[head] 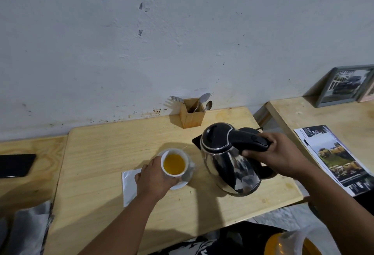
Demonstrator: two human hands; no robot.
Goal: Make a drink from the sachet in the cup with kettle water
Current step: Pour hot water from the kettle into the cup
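Observation:
A white cup (187,162) holding orange-yellow liquid stands on a white saucer (183,184) near the middle of the wooden table (105,153). My left hand (154,176) wraps the cup's left side. My right hand (277,154) grips the black handle of a steel kettle (228,159), which is tilted and held just right of the cup, above its black base (267,172). No water stream is visible. A white sachet or paper (128,184) lies flat left of the saucer, partly under my left wrist.
A wooden holder (192,116) with a fork and spoons stands at the wall behind the kettle. A black phone (16,164) lies at the far left. Magazines (336,157) and a framed picture (344,85) sit on the table to the right.

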